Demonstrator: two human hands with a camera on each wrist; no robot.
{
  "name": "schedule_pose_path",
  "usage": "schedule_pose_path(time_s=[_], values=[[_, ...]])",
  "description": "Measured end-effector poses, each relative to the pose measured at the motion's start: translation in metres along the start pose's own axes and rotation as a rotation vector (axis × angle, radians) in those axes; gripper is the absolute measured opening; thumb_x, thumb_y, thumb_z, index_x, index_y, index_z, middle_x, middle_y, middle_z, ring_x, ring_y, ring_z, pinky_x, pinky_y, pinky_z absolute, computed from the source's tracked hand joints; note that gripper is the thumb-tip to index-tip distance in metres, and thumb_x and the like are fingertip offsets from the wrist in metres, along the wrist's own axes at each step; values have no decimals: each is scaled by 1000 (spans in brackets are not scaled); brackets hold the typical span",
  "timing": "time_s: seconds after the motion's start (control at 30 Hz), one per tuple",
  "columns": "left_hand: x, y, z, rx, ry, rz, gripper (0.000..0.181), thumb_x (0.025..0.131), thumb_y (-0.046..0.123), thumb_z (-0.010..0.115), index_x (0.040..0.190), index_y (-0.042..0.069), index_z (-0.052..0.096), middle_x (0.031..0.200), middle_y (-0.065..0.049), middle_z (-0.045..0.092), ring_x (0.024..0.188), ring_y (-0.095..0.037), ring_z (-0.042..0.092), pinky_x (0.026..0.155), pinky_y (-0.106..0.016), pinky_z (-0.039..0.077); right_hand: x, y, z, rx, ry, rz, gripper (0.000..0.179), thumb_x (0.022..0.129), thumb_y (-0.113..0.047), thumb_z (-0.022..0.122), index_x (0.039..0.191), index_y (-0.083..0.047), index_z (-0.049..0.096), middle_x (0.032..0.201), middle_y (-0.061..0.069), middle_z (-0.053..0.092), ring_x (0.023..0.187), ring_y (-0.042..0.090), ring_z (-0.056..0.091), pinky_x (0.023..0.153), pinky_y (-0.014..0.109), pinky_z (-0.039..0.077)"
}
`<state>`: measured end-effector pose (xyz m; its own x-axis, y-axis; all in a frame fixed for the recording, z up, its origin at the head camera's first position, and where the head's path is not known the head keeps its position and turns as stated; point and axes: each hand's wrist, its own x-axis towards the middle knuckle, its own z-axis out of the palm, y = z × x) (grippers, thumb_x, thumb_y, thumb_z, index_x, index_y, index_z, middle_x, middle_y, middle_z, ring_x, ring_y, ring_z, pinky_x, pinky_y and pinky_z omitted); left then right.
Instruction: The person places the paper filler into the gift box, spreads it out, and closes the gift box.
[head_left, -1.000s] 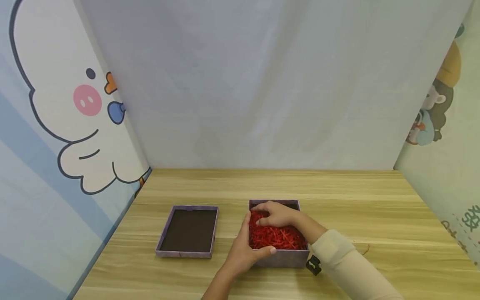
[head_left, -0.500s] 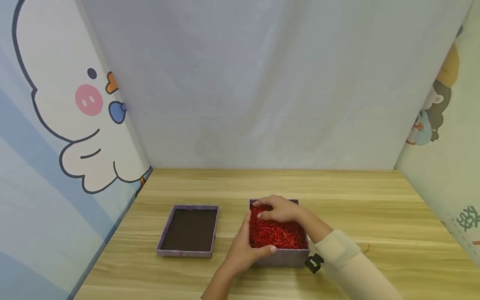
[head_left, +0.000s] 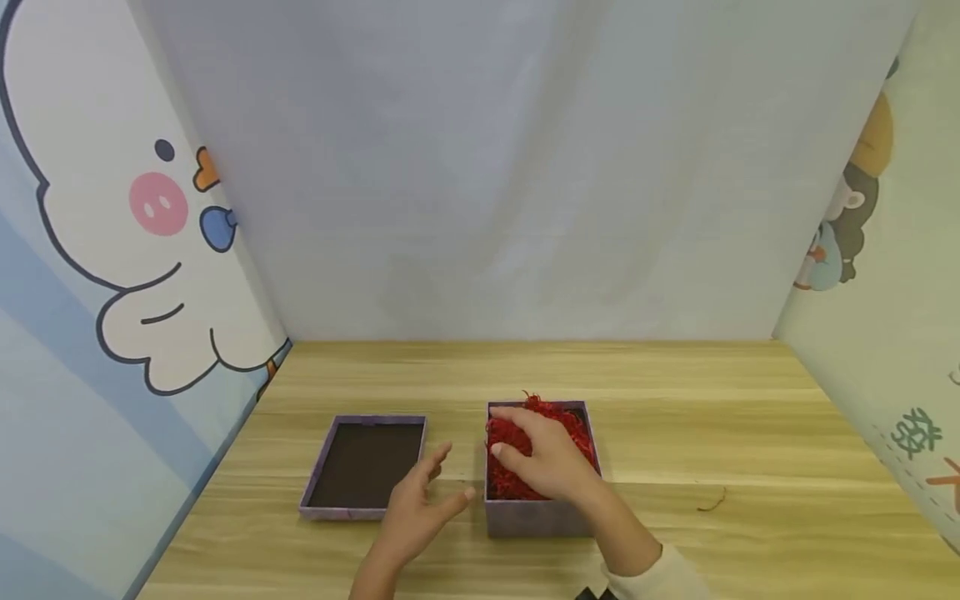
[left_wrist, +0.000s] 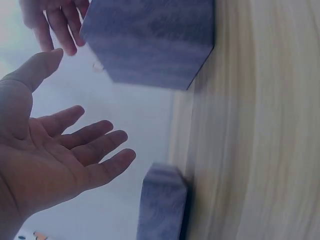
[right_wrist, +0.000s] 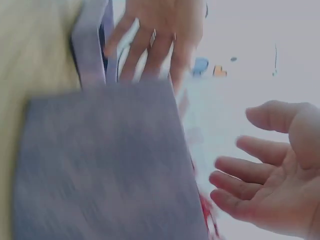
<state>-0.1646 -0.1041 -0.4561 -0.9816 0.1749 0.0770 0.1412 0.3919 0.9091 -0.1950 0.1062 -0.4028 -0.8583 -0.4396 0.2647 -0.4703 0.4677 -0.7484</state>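
A purple box [head_left: 536, 518] filled with red shredded paper [head_left: 513, 479] stands on the table, some strands rising above its far rim. My right hand [head_left: 551, 458] is over the box with fingers extended, overlapping the shredded paper in the head view; the right wrist view shows the same hand [right_wrist: 280, 175] with relaxed fingers and nothing in it. To the left of the box my left hand [head_left: 416, 508] is spread and holds nothing. In the left wrist view its palm [left_wrist: 55, 155] is bare, apart from the box wall [left_wrist: 155, 45].
A shallow purple box lid [head_left: 367, 467] with a dark inside lies left of the left hand. A loose thin strand [head_left: 712, 502] is on the wooden table [head_left: 675, 417] to the right. A pale curtain [head_left: 480, 167] hangs behind the table.
My left hand has let go of the box and moved left. My right hand has come out of the shredded paper, which now sits higher at the far side.
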Motion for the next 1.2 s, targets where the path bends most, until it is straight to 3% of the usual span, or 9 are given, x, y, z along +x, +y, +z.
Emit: schedule_pose_path(time_s=[0.23,0.37,0.57,0.73,0.83,0.97,1.07,1.2], values=[[-8,-12,-31,67,104,-23,65,84,28,71,139,8,42,139,-17,41,124,-41,38,94,-59,34,-1,-16,47,237,69,11,50,90,-12,59,137,-4,43,135,15,46,122,33,43,95,45,39],[-8,-22,-48,103,163,-58,63,86,25,69,139,8,42,140,-17,40,127,-42,33,95,-61,31,2,-22,79,364,70,44,55,90,-13,60,140,-2,38,141,17,39,126,34,38,99,41,35],[-10,-38,-76,154,225,-168,62,90,24,63,142,6,35,148,-21,23,134,-46,8,99,-66,14,9,-23,130,469,41,185,70,91,-27,59,145,0,24,146,20,29,131,37,28,101,50,30],[-8,-54,-93,178,313,-241,70,91,25,61,143,-4,26,147,-29,15,131,-52,-8,100,-66,5,18,-11,155,602,114,266,74,88,-18,61,143,8,20,144,26,28,131,40,26,103,51,24],[-7,-62,-99,191,328,-320,76,91,27,60,143,-10,19,144,-34,18,130,-53,2,103,-62,9,23,-5,165,673,123,267,75,86,-9,61,143,12,17,145,27,25,132,39,23,105,48,21],[-7,-66,-102,194,269,-417,81,91,31,57,141,-15,13,141,-38,18,129,-51,15,104,-57,14,25,3,174,744,109,254,75,83,-1,60,143,12,17,145,26,23,134,36,21,106,45,18],[-7,-66,-102,182,249,-436,83,92,34,57,141,-16,12,140,-39,17,129,-51,15,104,-56,13,25,5,177,767,99,262,76,83,-2,60,144,10,15,147,24,22,135,34,20,107,44,16],[-12,-61,-100,182,279,-426,85,90,37,59,139,-19,17,138,-40,21,127,-52,19,103,-58,17,21,1,173,767,85,254,76,85,-5,60,144,10,15,147,23,23,134,33,21,107,45,18]])
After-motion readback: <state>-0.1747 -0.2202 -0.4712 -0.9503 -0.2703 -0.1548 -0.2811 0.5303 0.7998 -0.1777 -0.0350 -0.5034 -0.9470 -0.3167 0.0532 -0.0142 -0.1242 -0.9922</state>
